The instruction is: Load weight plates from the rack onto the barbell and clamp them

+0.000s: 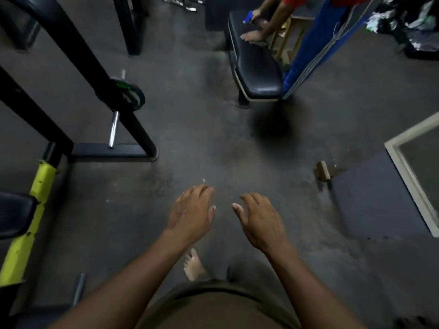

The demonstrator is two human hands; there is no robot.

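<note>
My left hand (192, 213) and my right hand (260, 222) hover side by side over the bare dark floor, palms down, fingers loosely curled, holding nothing. At the upper left a black weight plate (129, 95) with a green mark sits on a chrome peg (113, 131) of a black steel rack (78, 55). The lower part of that peg is bare. Both hands are well below and to the right of the plate. No barbell or clamp can be made out.
A black padded bench (255, 65) stands at the upper middle, with another person in blue trousers (308, 51) beside it. A yellow frame post (26, 224) and black pad lie at the left. A white-framed mirror (414, 172) and wooden block (323, 170) are at the right.
</note>
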